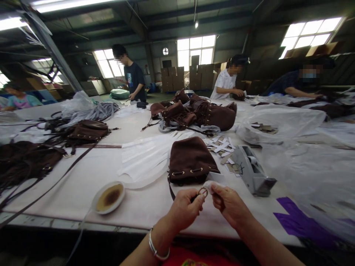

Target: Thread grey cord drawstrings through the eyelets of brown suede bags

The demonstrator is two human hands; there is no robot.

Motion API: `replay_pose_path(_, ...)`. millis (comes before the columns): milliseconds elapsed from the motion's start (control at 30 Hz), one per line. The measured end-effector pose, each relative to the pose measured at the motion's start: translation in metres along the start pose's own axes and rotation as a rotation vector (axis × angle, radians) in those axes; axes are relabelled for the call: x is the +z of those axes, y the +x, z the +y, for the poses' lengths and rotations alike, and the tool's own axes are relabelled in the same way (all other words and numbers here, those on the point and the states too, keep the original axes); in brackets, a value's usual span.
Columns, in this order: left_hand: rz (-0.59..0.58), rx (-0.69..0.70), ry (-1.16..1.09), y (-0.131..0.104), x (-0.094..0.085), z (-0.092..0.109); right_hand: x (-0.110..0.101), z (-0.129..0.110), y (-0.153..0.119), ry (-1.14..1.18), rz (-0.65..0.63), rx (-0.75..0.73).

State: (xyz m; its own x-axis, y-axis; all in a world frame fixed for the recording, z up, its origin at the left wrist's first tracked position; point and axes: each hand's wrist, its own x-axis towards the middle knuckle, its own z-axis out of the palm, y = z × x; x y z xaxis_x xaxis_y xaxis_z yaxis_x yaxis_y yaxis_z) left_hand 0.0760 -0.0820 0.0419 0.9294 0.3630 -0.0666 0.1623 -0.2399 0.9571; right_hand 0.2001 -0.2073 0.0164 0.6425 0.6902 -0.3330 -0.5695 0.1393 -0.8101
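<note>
A gold-coloured buckle [204, 191] is pinched in my left hand [185, 210], which has a silver bangle [154, 248] at the wrist. Close beside it, my right hand [230, 205] grips a piece of thin white wrapping [211, 184] between thumb and fingers, near the buckle. Just beyond both hands lies a dark brown drawstring bag [192, 157] with gold eyelets along its near edge. Its strap [171, 189] runs down from the left corner toward my left hand. Whether that strap joins the buckle is hidden by my fingers.
A dish of brownish liquid [108, 197] stands at left. Right of the bag are card strips [224, 147], a grey tape dispenser [253, 171] and purple material [298, 216]. More brown bags [216, 116] are heaped behind. Clear plastic [294, 162] covers the right side; several people work beyond.
</note>
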Motion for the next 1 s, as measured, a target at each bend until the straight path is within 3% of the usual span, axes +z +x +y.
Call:
replay_pose_path(200,0.012,0.019,0.029,0.0,-0.001,-0.002,0.004,0.003,-0.003,-0.088,-0.02,-0.017)
replay_pose_path(433,-0.005,0.105,0.117,0.005,0.0,0.0,0.01,0.009,-0.006,-0.353,-0.054,-0.125)
replay_pose_path(633,-0.015,0.325,0.356,0.004,-0.019,0.003,0.006,-0.009,-0.003,-0.402,0.071,-0.259)
replay_pose_path(800,0.059,0.284,0.528,0.008,-0.025,-0.009,-0.006,-0.017,0.005,-0.466,0.125,-0.373)
replay_pose_path(1000,0.111,0.309,0.433,0.015,-0.015,-0.005,-0.007,-0.02,0.002,-0.591,0.164,-0.461)
